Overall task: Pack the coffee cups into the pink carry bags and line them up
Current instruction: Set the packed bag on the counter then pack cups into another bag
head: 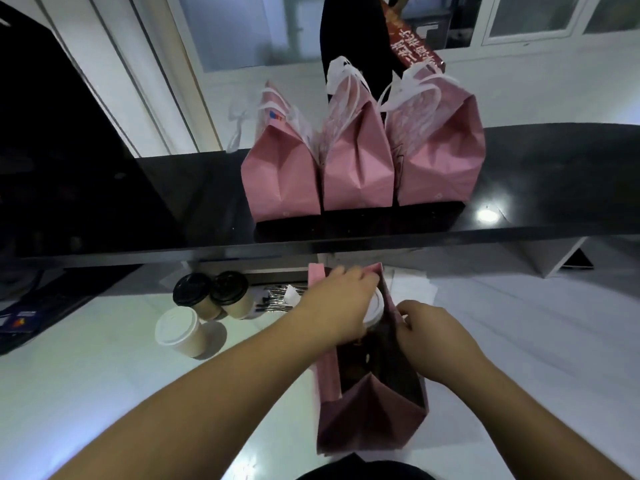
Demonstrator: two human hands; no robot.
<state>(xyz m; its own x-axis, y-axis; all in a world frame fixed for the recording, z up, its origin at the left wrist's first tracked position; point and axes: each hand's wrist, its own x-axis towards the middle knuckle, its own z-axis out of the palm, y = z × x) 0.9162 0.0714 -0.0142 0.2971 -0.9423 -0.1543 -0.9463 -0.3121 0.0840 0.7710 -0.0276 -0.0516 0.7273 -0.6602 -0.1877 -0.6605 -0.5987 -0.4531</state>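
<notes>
At far left on the white worktop [104, 382], a white-lidded paper cup [180, 332] is standing just in front of two black-lidded cups [211, 294], the pair touching side by side, with a bundle of wrapped stirrers or straws [277, 299] lying just to their right. On the raised black counter [554, 181] above, three filled pink carry bags [360, 161] are standing in a row, sides touching, white handles upright. Below them, a person's left hand [341, 306] is curling down over a white-lidded coffee cup [375, 310] and holding it inside the mouth of an open pink bag [372, 420] standing on the worktop. The right hand [433, 336] is pinching the bag's right-hand rim, keeping the mouth spread.
</notes>
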